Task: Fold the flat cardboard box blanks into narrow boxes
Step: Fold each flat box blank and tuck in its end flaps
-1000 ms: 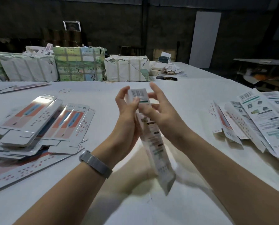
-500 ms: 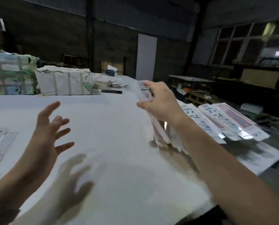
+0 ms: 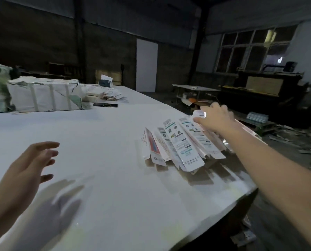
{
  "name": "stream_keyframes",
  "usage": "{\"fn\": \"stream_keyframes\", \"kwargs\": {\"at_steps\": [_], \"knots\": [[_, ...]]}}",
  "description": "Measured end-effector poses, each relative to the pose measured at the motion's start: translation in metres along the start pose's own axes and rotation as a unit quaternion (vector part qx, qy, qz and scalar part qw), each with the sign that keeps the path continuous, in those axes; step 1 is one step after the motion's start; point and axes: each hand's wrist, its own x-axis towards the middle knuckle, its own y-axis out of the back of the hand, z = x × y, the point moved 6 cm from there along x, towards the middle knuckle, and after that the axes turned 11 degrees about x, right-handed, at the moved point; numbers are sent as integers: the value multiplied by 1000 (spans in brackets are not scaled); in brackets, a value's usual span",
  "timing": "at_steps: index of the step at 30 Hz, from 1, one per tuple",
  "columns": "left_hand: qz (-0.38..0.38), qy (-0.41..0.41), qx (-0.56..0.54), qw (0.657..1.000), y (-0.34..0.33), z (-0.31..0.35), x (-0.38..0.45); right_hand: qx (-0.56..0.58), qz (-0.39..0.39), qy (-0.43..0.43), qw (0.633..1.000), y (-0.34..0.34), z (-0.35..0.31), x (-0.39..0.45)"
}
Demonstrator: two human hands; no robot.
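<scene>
Right hand fingers pinch the end of a folded box, held over the far end of the box pile near the table edge. Left hand empty, fingers spread, well left of pile. Several boxes done; remaining blanks not visible.

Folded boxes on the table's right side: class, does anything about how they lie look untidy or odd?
Yes. The folded boxes lie in a loose, overlapping fan near the table's right edge, not squared up. The right hand reaches over their far end; the left hand hovers empty.
</scene>
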Motion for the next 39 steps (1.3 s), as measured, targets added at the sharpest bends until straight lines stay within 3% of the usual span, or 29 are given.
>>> {"fn": "stream_keyframes", "kwargs": {"at_steps": [3, 5, 9, 13, 17, 19, 21, 25, 27, 33, 37, 39], "knots": [[1, -23, 70, 997, 3, 7, -8, 78, 44, 101, 991, 5, -64, -28], [-2, -41, 176, 984, 7, 10, -9, 182, 7, 178, 967, -2, -119, -60], [-8, -34, 360, 932, 22, 4, -5, 393, -89, 294, 867, -24, -236, -139], [15, 13, 469, 883, 49, -1, 0, 452, -168, 348, 804, -50, -320, -194], [86, 19, 529, 844, 78, 0, 4, 465, -196, 343, 792, -85, -333, -216], [127, 41, 592, 795, 102, 1, 8, 473, -198, 347, 786, -95, -331, -217], [163, 112, 634, 748, 134, -5, 8, 501, -193, 348, 769, -96, -328, -218], [141, 257, 630, 719, 174, -37, -2, 513, -208, 361, 751, -97, -331, -226], [121, 228, 640, 723, 172, -42, 0, 516, -224, 362, 744, -99, -332, -230], [158, 102, 635, 750, 156, -23, 7, 557, -219, 330, 730, -98, -323, -217], [195, 4, 565, 802, 117, 16, 1, 577, -189, 317, 729, -93, -319, -206], [192, -68, 480, 853, 91, 36, -5, 603, -165, 296, 722, -88, -316, -197]]}}
